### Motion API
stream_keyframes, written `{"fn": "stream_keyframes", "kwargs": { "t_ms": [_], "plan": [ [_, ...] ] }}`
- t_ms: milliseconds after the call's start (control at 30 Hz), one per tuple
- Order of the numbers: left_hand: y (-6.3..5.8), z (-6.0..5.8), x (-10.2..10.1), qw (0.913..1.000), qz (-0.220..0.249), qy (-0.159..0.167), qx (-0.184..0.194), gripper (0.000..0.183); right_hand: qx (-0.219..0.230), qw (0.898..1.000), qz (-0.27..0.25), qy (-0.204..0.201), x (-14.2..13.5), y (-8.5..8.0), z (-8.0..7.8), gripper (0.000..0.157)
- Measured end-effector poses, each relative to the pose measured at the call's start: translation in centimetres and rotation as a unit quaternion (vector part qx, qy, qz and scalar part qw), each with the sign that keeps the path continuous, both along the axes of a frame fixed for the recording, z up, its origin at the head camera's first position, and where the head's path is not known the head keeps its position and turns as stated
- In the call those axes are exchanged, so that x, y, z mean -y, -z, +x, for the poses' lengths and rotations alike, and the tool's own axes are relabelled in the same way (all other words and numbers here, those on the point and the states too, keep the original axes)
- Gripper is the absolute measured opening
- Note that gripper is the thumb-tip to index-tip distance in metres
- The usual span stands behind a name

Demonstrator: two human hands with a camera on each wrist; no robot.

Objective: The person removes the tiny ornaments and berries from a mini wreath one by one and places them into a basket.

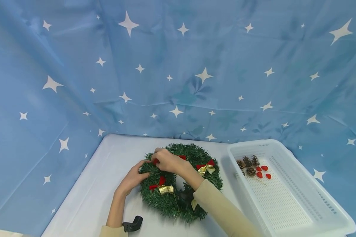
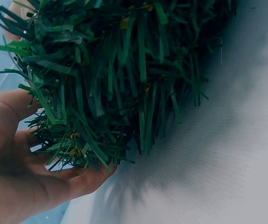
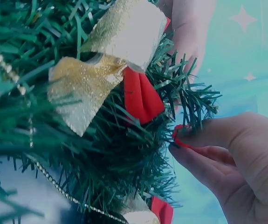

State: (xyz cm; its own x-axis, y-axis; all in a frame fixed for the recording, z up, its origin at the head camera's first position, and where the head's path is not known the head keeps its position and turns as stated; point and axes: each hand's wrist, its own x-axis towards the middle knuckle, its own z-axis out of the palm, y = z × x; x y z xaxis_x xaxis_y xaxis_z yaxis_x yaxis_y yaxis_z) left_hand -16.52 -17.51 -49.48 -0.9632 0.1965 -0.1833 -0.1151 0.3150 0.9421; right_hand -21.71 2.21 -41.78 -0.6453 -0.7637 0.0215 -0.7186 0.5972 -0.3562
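Observation:
A green tinsel wreath (image 1: 192,149) lies on the white-covered table, trimmed with several red-and-gold bows (image 1: 166,190) and a thin gold bead string (image 3: 54,184). My left hand (image 1: 132,179) grips its left edge, the thumb and fingers around the greenery (image 2: 101,93). At the wreath's upper left, my right hand (image 1: 167,160) pinches a small red piece (image 3: 179,135) between thumb and fingertips, against the sprigs. Fingers and greenery hide most of that piece, so its exact kind is unclear. One gold bow (image 3: 87,88) sits close by in the right wrist view.
On the right stands a white perforated plastic basket (image 1: 317,194) holding several pine cones (image 1: 251,171) and small red pieces (image 1: 268,176). A black curved object (image 1: 133,224) is beside my left wrist. Blue star-patterned cloth (image 1: 178,65) surrounds the table (image 1: 86,197).

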Motion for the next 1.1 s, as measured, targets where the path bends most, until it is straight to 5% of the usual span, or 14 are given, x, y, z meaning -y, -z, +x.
{"fn": "stream_keyframes", "kwargs": {
  "t_ms": [1100],
  "plan": [
    [-0.2,0.1,-0.1,0.9999,-0.014,0.005,-0.009,0.054,-0.014,1.000,-0.005,-0.011,-4.7,-1.4,0.8,0.019]
  ]
}}
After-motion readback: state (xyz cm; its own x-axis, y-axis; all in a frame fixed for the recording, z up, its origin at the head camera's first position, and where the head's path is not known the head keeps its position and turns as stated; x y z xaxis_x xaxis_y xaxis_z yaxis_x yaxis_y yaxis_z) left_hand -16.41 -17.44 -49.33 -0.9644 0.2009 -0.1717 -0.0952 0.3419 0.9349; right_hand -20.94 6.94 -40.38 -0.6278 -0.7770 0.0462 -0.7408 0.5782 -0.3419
